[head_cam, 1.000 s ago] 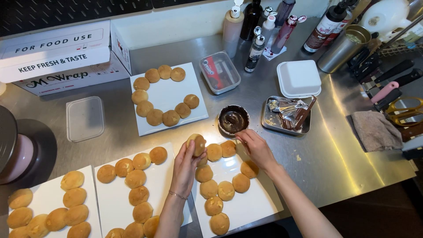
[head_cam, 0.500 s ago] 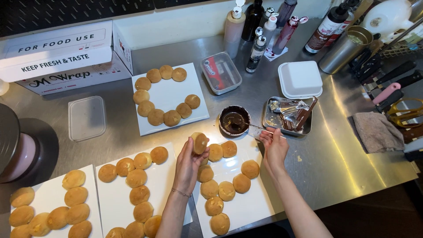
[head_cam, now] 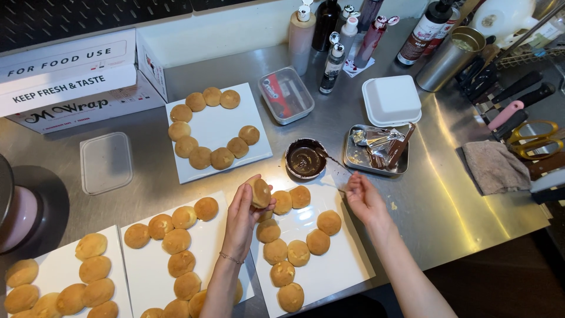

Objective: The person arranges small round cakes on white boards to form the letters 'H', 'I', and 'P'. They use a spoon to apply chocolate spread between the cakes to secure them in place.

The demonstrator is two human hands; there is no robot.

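Round golden bun held tilted off its white board, near the table's front edge. Small dark bowl of chocolate, table centre, thin stick leaning across its rim.

Both forearms are bare and sleeveless, and a thin beaded bracelet circles the left wrist.

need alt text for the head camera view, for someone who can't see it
Seen from above, a left hand holds a round golden bun over a white board of buns, while the right hand holds a thin tool toward a small bowl of chocolate on a steel counter.
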